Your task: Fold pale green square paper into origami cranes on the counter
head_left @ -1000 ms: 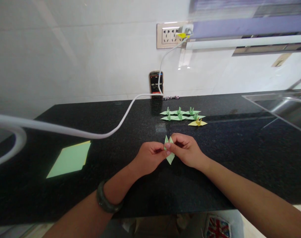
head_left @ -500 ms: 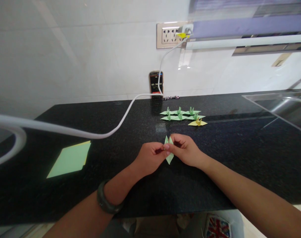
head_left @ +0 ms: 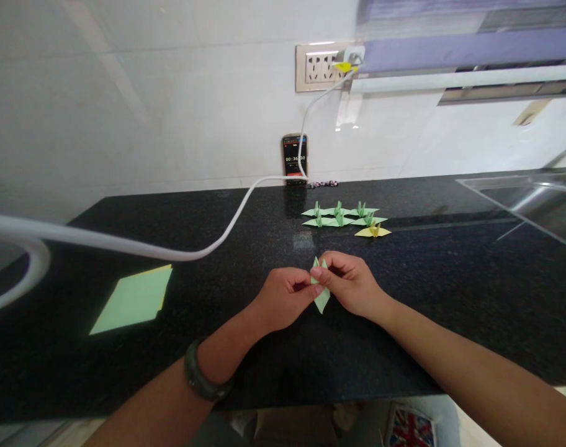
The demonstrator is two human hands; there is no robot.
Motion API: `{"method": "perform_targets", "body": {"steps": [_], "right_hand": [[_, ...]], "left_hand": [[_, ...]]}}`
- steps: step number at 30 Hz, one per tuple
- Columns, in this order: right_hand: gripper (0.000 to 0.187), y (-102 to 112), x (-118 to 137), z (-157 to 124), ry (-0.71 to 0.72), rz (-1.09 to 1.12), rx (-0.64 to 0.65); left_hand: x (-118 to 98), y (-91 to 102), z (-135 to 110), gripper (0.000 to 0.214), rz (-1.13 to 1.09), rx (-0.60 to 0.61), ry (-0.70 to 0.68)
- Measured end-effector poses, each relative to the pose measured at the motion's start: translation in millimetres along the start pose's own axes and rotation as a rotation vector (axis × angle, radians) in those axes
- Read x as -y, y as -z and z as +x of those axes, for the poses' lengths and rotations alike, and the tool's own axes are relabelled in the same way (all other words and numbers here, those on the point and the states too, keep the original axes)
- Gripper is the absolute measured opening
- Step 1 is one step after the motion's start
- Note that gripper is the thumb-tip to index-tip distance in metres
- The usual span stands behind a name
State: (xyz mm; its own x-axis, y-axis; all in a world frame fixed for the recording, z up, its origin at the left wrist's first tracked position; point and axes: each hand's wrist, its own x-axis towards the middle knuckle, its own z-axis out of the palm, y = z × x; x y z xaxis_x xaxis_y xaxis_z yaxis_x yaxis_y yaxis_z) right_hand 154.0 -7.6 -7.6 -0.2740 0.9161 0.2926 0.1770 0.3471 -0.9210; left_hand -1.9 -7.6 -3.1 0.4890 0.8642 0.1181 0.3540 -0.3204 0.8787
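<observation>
Just below frame centre, the left hand [head_left: 283, 299] and right hand [head_left: 355, 287] pinch a folded green paper [head_left: 322, 303], desk [head_left: 311, 366] spreading either side above its low front edge, the paper's middle covered, the sink [head_left: 550, 202] cut off at right.

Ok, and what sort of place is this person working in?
Probably a kitchen: a dark speckled countertop runs along a pale tiled wall, with what looks like a metal sink set into it at the picture's right edge.
</observation>
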Motion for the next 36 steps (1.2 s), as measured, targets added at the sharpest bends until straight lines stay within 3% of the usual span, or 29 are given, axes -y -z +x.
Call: {"method": "perform_targets", "body": {"steps": [6, 15, 22, 29, 36], "right_hand": [[0.021, 1.1, -0.6, 2.6, -0.095, 0.192, -0.022], [0.017, 8.9, 1.6, 6.7, -0.202, 0.405, 0.172], [0.014, 13.1, -0.8, 6.8, -0.148, 0.413, 0.200], [0.016, 11.1, -1.7, 7.0, -0.163, 0.344, 0.097], [0.014, 10.5, 0.2, 7.0, -0.171, 0.339, 0.094]], "left_hand": [[-3.4, 2.6, -0.3, 0.031, -0.045, 0.037, 0.010], [3.2, -1.2, -0.2, 0.029, -0.125, 0.115, 0.029], [-3.3, 2.5, 0.4, 0.031, -0.158, 0.106, 0.028], [-3.1, -0.4, -0.1, 0.031, -0.017, 0.059, -0.004], [-5.0, 0.5, -0.6, 0.033, -0.014, 0.051, -0.005]]}}
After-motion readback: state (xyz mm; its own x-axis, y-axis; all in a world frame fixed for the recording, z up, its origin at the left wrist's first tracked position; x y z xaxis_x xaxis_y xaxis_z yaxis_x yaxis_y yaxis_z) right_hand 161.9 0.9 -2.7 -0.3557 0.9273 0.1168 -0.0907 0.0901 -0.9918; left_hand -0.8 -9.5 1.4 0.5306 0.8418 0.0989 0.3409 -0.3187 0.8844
